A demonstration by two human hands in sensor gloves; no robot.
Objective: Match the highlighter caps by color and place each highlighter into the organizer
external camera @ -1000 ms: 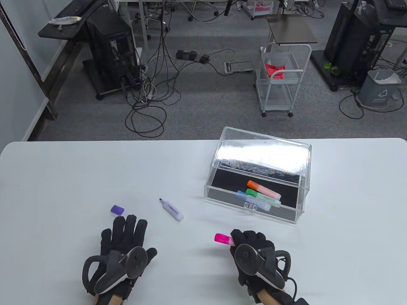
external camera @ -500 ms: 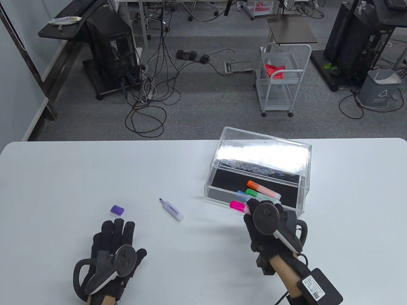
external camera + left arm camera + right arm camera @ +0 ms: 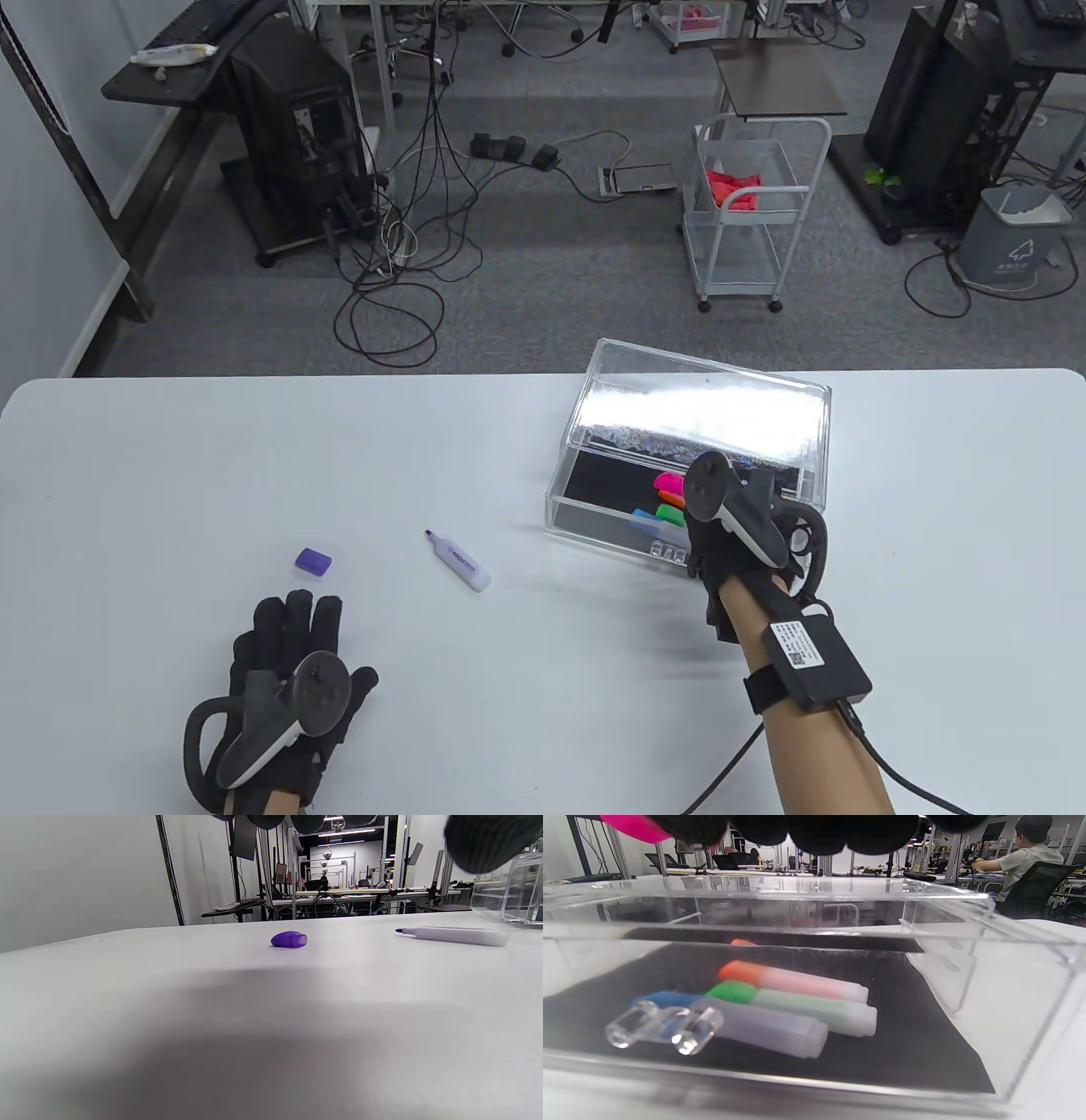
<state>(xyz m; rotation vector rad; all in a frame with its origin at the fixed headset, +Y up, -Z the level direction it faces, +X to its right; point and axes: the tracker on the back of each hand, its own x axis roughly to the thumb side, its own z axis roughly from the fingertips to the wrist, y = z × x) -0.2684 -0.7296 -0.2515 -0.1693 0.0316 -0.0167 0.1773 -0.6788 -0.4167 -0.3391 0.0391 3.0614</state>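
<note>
Over the organizer: right hand point(image 3: 721, 526) hangs above the open drawer of the clear acrylic organizer point(image 3: 594, 407), fingers curled round the pink highlighter point(image 3: 668, 482); only its pink cap shows past the glove.
Pink highlighter position: above the black drawer floor, over the orange highlighter point(image 3: 793, 980), not yet laid down.
Already in drawer: orange, green highlighter point(image 3: 797, 1007) and blue highlighter point(image 3: 746, 1022), capped, side by side, touching.
Left hand: left hand point(image 3: 288, 671) flat on the white table point(image 3: 170, 475), fingers straight, holding nothing.
Still out: purple highlighter point(image 3: 458, 560) uncapped, tip bare, lying on table between left hand and organizer; purple cap point(image 3: 313, 559) just left of it, apart from it.
Progress: looks like four of five done once pink drops; purple pair untouched.
Handling, highlighters: light, stiff plastic barrels, smooth, a bit slippery; flattish so probably won't roll far. Best held mid-barrel.
Handling, cap: tiny, light, skids easily; pinch by flat sides, push on till it seats.
Risk: acrylic walls hard and see-through, easy to knock with knuckles; drawer knob point(image 3: 664, 1024) sits at front edge.
</note>
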